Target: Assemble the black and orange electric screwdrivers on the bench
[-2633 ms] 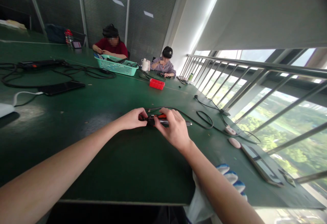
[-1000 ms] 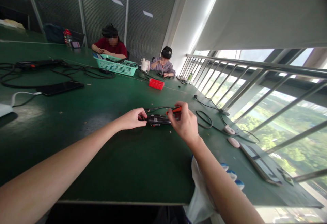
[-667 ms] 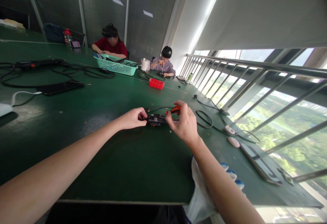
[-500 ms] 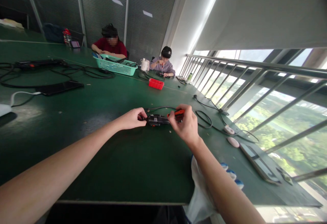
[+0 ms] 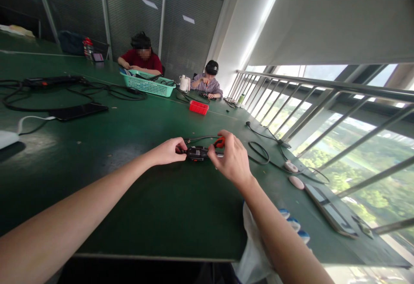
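Observation:
My left hand [image 5: 174,151] is closed on the left end of a slim black device [image 5: 196,153], its thumb and fingers pinching the tip. The device lies sideways low over the green table, with a small orange mark on its near side. Over its right end is my right hand [image 5: 230,156], fingers curled. An orange-red piece with a dark part [image 5: 220,142] shows between those fingers, its kind unclear. A shiny metal bit of the device shows under the right thumb. The right palm side is hidden.
A black cable [image 5: 260,152] loops to the right. Ahead are a red tray [image 5: 198,107], a mint basket [image 5: 148,86] and two seated people. White gloves [image 5: 254,241] with blue fingertips lie by my right forearm. A phone [image 5: 79,111] rests left; a metal railing [image 5: 310,87] runs right.
My right hand has turned slightly and shifted a little left along the device. The orange-red piece now shows as a shorter, more upright shape. My left hand keeps its hold.

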Available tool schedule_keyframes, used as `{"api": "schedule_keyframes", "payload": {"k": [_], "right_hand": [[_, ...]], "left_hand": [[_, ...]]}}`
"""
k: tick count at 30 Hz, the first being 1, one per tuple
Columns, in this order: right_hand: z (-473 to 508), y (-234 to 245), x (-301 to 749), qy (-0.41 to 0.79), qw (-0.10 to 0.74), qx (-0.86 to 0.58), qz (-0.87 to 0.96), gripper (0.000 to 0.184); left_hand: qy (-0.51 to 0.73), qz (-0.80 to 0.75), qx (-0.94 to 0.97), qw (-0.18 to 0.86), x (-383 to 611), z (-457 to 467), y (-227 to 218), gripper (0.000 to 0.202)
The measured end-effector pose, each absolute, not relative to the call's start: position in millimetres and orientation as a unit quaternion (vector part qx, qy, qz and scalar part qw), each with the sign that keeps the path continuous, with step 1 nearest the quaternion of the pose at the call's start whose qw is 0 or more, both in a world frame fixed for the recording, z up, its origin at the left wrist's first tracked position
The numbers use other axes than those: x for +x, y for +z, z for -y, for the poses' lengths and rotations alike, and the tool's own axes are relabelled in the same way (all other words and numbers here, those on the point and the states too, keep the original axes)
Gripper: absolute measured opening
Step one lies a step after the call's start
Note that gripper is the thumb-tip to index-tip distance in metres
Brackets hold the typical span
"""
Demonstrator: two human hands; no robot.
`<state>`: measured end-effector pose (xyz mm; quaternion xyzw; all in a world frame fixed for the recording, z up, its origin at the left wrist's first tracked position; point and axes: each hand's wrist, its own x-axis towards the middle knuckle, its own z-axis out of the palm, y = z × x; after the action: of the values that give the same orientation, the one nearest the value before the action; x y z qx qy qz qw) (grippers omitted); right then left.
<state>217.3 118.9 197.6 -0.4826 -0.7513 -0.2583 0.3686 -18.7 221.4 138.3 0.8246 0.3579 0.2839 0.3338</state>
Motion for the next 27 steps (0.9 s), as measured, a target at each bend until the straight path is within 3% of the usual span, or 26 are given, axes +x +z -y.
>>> {"api": "schedule_keyframes", "payload": {"k": [5, 9, 19, 27], "right_hand": [[-120.2, 185.7, 209.2, -0.186, 0.450, -0.479, 0.730, 0.024], [-121.8, 177.6, 201.0, -0.142, 0.443, -0.459, 0.757, 0.025], [-118.9, 182.2, 190.0, -0.178, 0.419, -0.442, 0.773, 0.027], [-119.2, 191.1, 208.2, -0.230, 0.463, -0.452, 0.727, 0.007]], "left_hand": [[0.290, -0.357, 0.823, 0.333, -18.6, -222.5, 137.4, 0.028], [0.282, -0.361, 0.824, 0.333, -18.4, -219.5, 141.4, 0.027], [0.287, -0.362, 0.823, 0.330, -17.7, -217.5, 142.7, 0.028], [0.285, -0.356, 0.819, 0.348, -18.5, -217.1, 142.8, 0.029]]}}
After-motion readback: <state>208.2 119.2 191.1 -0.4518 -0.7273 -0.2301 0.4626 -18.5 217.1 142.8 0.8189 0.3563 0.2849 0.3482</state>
